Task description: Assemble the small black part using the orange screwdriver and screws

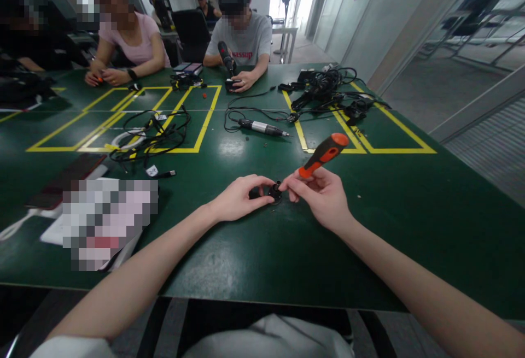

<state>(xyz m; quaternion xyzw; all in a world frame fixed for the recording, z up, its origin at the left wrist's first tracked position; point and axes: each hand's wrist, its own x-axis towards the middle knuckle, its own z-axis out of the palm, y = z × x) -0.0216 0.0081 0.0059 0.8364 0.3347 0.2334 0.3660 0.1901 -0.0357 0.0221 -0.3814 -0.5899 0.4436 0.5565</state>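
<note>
My left hand [238, 198] rests on the green table [389, 221] and pinches a small black round part [274, 193] against the surface. My right hand [322, 197] holds a screwdriver with an orange and black handle [324, 154], tilted up to the right. Its tip points down into the black part, right beside my left fingertips. The shaft is mostly hidden by my fingers.
An electric screwdriver [262, 127] with a cable lies further back. A tangle of black cables [150, 134] sits to the left, another pile [328, 93] at the back right. Phones [68, 180] and papers lie at the left. Several people sit at the far side.
</note>
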